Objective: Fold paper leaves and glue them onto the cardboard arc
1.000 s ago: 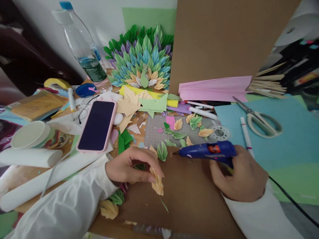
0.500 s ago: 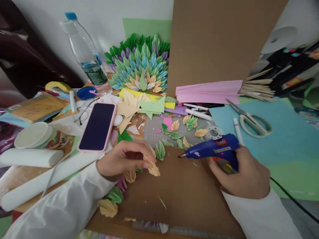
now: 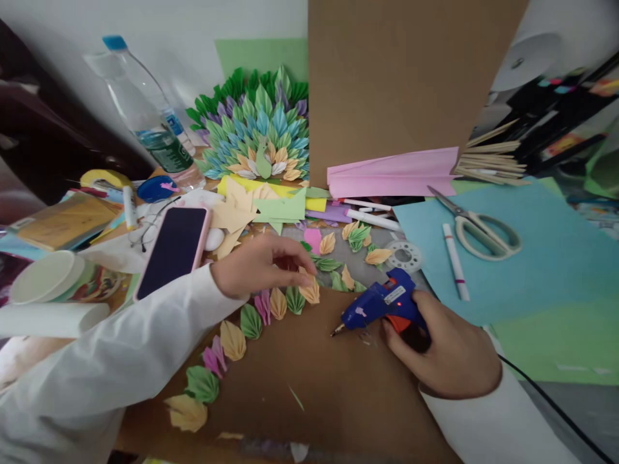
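Between the thumb and fingers of my left hand (image 3: 268, 263) is an orange pleated paper leaf (image 3: 310, 291), at the top edge of a brown cardboard sheet (image 3: 309, 374). It sits just right of a green paper leaf (image 3: 295, 300). A row of green, pink and orange leaves curves down the sheet's left edge, among them an orange leaf (image 3: 233, 340) and a green leaf (image 3: 202, 384). My right hand (image 3: 449, 351) is wrapped round a blue hot glue gun (image 3: 382, 301), whose nozzle points left and down over the cardboard.
Loose paper leaves (image 3: 358, 237) lie behind the sheet. Scissors (image 3: 486, 233) and a marker (image 3: 455, 261) rest on blue paper (image 3: 546, 258) to the right. A phone (image 3: 171, 248), bottles (image 3: 159, 145) and a tub (image 3: 48, 278) stand left. A paper peacock (image 3: 264, 138) leans at the back.
My left hand has brought the orange leaf from above the cardboard to its top edge, beside the green leaf. The glue gun has moved left and lower, tilting further down. The camera view has shifted.
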A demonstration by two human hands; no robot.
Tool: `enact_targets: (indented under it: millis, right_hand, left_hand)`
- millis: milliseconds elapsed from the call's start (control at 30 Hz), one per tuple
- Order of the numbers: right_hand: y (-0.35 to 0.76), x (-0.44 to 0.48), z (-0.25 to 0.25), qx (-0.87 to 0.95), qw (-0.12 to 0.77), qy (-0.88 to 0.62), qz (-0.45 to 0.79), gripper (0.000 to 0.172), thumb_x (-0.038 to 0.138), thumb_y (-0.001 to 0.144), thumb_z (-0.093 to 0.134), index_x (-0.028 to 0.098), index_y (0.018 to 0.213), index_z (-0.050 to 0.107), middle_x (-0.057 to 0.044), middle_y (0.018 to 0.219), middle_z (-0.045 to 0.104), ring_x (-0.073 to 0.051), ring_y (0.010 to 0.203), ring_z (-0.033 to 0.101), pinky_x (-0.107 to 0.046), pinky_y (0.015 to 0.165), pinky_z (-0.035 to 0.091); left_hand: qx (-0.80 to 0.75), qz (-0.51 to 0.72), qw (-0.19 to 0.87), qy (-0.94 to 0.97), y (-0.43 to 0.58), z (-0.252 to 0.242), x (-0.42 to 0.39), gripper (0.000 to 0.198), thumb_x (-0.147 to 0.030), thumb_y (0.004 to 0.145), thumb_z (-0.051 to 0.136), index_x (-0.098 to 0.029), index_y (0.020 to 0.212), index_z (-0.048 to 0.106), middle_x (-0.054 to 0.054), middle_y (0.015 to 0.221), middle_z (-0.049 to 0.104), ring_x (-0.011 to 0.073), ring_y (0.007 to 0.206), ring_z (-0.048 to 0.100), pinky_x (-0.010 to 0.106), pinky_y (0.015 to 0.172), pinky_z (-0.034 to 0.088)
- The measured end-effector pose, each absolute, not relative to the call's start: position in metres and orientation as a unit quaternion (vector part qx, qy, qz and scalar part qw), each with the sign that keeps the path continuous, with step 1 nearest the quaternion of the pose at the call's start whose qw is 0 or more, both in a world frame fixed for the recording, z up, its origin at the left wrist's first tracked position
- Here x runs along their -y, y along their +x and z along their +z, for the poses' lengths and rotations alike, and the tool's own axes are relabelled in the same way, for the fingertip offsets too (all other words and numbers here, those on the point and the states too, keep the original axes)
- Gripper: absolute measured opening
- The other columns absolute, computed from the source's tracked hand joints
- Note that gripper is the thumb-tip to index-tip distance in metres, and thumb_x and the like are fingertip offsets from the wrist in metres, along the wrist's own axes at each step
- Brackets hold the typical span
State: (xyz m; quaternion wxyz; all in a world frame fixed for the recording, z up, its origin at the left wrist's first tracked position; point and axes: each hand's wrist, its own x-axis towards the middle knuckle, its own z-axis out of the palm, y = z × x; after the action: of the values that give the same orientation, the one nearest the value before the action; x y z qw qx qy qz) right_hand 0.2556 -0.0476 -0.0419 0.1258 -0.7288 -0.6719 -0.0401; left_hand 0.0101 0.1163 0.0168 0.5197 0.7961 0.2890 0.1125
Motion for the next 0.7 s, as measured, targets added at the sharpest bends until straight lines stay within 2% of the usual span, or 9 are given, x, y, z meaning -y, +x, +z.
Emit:
enact_targets:
  millis: [133,300,467,700]
  right_hand:
    - [0.255,0.048,-0.039,0.672,0.122,-0.730,-0.029,0.030,0.050,0.083,0.046,0.021,0.092,0.050,-0.006,0.076,0.068,-0.028,0.064,0.069,-0.030,0.046,0.037]
    - [0.253,0.048,-0.035,0.669,0.116,-0.734,-0.008,0.025,0.047,0.085,0.046,0.023,0.091,0.048,-0.006,0.075,0.066,-0.029,0.065,0.069,-0.031,0.045,0.039]
    - [0.252,0.048,-0.034,0.667,0.107,-0.737,-0.001,0.023,0.046,0.085,0.048,0.023,0.088,0.046,-0.004,0.073,0.065,-0.028,0.063,0.068,-0.031,0.044,0.037]
    - [0.252,0.048,-0.034,0.670,0.107,-0.735,-0.002,0.022,0.045,0.084,0.049,0.024,0.087,0.047,-0.004,0.072,0.065,-0.028,0.063,0.068,-0.030,0.045,0.036]
  left_hand:
    - [-0.230,0.072,0.500,0.832,0.024,0.002,-0.128,0.013,-0.022,0.076,0.074,-0.014,0.086,0.076,0.005,0.077,0.072,0.0108,0.066,0.060,0.019,0.063,0.048]
    - [-0.158,0.084,0.475,0.861,0.026,-0.006,-0.136,0.010,-0.021,0.078,0.073,-0.015,0.085,0.078,0.008,0.080,0.072,0.0160,0.077,0.060,0.024,0.072,0.048]
    - [-0.109,0.098,0.479,0.866,0.028,-0.012,-0.140,0.014,-0.028,0.083,0.070,-0.018,0.083,0.078,0.009,0.080,0.070,0.0159,0.076,0.062,0.025,0.072,0.048]
    - [-0.076,0.085,0.476,0.872,0.031,-0.016,-0.144,0.012,-0.025,0.084,0.068,-0.019,0.084,0.078,0.009,0.084,0.069,0.0168,0.080,0.062,0.027,0.077,0.049]
